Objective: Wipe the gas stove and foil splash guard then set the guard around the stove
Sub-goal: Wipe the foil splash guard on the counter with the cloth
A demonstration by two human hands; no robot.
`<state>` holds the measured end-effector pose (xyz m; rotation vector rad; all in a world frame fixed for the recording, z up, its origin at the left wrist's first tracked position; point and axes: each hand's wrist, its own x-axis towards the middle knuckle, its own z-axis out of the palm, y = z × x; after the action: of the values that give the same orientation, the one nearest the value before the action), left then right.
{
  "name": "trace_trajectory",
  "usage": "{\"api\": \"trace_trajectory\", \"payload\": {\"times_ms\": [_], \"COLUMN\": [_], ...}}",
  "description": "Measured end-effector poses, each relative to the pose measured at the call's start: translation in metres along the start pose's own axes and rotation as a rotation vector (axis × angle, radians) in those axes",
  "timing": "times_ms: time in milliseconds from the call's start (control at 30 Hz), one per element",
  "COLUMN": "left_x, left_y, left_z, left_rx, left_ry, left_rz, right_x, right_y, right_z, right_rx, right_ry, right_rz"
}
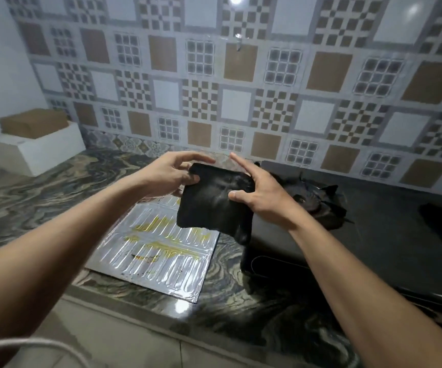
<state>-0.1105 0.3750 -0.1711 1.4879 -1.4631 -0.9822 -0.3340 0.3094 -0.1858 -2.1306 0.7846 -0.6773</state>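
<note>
While both hands, left hand (170, 175) and right hand (261, 192), grip the black cloth (212, 205) spread between them, the stained foil splash guard (158, 248) lies flat just below, nearer the left hand, long axis running near-to-far.

The table (42, 187) lies bare to the left of the foil splash guard (156, 251), giving open passage up to the white box (32, 152) in the far left corner. On the right the gas stove (374, 235) fills the surface, its burner grates standing up. Both hands hold a black cloth (214, 205) above the guard's far end
</note>
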Motion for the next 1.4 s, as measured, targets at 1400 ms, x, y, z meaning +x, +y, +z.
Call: {"api": "trace_trajectory", "payload": {"times_ms": [1400], "left_x": [0.340], "left_y": [-0.348], "left_z": [-0.219], "left_rx": [0.865], "left_ry": [-0.257], "left_rz": [0.031], "right_x": [0.395], "right_y": [0.212], "right_z": [0.249], "right_rx": [-0.620], "right_ry": [0.126], "right_rz": [0.403]}}
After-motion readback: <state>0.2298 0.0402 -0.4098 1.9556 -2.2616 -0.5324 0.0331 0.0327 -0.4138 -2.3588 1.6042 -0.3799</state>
